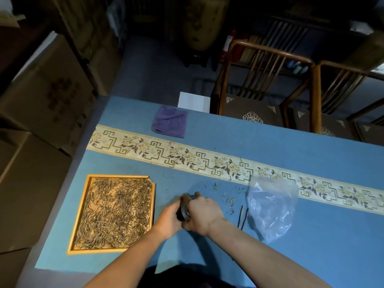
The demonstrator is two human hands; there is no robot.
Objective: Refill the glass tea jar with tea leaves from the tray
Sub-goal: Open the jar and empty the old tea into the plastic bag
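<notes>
Jar gripped by left hand and right hand, frame centre; tray just left, nearer left hand.

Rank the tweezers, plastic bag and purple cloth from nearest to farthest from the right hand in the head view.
From the right hand:
1. Tweezers, just to its right.
2. Plastic bag, farther right.
3. Purple cloth, at the table's far edge.
</notes>
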